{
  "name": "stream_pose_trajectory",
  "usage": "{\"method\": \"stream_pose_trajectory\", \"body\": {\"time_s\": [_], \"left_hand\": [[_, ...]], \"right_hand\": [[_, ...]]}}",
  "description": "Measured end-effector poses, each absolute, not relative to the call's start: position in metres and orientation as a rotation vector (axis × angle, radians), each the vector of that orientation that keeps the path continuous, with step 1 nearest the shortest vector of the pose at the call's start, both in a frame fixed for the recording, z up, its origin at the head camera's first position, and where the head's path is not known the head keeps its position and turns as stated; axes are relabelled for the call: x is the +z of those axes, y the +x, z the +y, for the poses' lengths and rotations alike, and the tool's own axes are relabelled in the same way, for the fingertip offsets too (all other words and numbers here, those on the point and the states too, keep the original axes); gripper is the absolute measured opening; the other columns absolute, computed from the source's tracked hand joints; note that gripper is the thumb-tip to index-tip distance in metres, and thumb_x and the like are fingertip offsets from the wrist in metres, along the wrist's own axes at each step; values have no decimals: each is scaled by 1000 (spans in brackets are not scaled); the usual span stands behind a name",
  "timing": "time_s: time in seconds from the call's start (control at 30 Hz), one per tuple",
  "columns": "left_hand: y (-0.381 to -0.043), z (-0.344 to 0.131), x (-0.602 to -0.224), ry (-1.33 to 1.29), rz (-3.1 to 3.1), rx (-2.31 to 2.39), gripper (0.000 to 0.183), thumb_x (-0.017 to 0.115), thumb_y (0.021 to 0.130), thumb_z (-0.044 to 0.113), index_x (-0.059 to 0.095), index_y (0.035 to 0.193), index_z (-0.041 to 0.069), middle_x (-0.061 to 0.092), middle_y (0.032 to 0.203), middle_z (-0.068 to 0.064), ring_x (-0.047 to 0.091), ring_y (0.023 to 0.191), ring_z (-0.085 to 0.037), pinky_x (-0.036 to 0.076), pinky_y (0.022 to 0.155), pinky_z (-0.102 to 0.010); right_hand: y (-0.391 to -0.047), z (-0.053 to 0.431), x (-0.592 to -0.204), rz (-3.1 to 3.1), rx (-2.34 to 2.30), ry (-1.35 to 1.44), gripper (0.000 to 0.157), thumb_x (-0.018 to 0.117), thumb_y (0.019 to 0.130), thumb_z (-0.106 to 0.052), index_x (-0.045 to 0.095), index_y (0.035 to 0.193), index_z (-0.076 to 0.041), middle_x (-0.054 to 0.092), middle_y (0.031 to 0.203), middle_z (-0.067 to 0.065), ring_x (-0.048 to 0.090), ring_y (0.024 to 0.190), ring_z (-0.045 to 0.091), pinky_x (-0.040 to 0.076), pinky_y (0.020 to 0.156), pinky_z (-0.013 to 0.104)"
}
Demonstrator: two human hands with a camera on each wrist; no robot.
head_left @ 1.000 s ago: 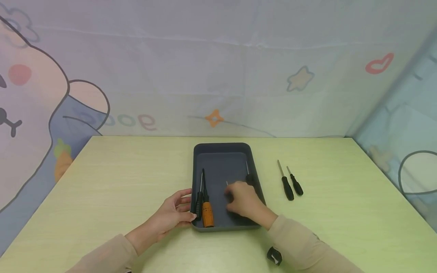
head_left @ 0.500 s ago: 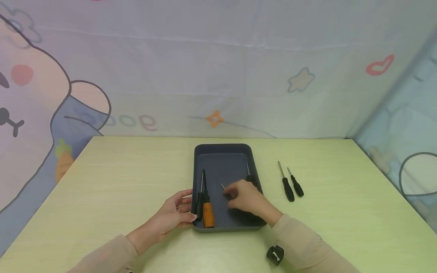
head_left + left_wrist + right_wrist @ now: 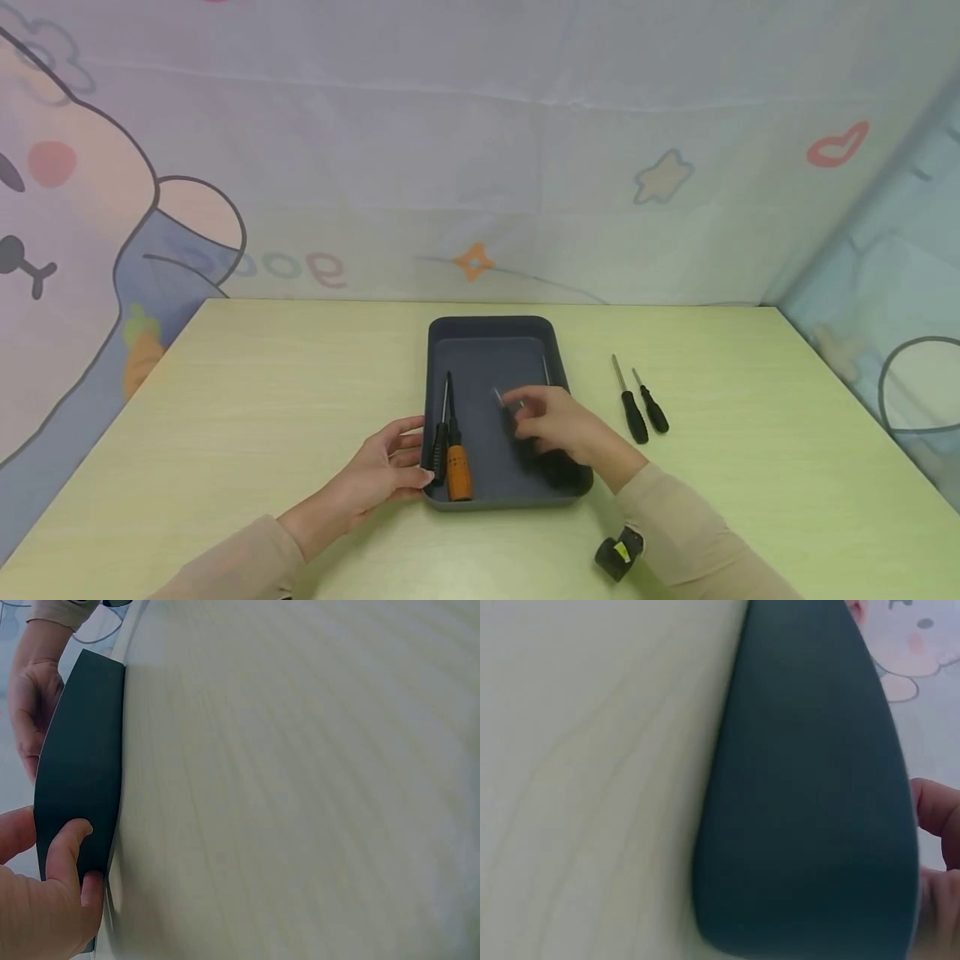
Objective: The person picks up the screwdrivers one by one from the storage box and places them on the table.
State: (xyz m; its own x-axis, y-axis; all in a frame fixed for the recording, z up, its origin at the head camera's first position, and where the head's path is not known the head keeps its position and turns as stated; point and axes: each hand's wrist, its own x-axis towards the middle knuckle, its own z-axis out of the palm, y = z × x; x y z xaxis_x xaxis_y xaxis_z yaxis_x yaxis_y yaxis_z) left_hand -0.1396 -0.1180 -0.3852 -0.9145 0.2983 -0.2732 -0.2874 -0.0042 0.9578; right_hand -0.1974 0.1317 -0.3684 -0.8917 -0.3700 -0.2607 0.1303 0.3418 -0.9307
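Observation:
A dark grey tray stands on the table. My left hand grips its left wall near the front corner, thumb over the rim and fingers against the outside. Over the tray's right half, my right hand pinches a small screwdriver; its thin metal shaft pokes out blurred past the fingertips, and its handle is hidden. Along the left wall inside lie a black-handled screwdriver and an orange-handled screwdriver. Another screwdriver's shaft shows by the right wall, its handle hidden behind my right hand.
Two black-handled screwdrivers lie on the table right of the tray, a longer screwdriver and a shorter screwdriver. A printed cloth hangs behind the table. A black wrist camera sits under the right sleeve.
The right hand swings the small screwdriver's tip left, then draws back slightly right and up, covering more of the screwdriver by the right wall. The left hand stays at the tray.

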Motion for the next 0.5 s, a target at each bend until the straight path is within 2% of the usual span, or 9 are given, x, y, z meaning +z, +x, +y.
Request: {"method": "stream_pose_trajectory", "body": {"time_s": [0.27, 0.5], "left_hand": [[-139, -117, -385, 6, 1887, 1971, 72, 61, 80, -14, 28, 143, 2, 34, 138, -28, 46, 119, -39, 50, 82, -45], [-139, -118, -385, 8, 1882, 1972, 74, 60, 80, -15, 26, 143, 1, 32, 139, -28, 45, 120, -39, 50, 82, -46]], "right_hand": [[-202, 146, -362, 2026, -1670, -174, 53, 54, 83, 7, 44, 134, 2, 56, 99, 12, 53, 74, 15, 47, 61, 29], [-204, 157, -357, 1907, -1744, -254, 56, 52, 84, 6, 36, 138, 6, 59, 97, 11, 62, 80, 16, 52, 69, 33]]}}
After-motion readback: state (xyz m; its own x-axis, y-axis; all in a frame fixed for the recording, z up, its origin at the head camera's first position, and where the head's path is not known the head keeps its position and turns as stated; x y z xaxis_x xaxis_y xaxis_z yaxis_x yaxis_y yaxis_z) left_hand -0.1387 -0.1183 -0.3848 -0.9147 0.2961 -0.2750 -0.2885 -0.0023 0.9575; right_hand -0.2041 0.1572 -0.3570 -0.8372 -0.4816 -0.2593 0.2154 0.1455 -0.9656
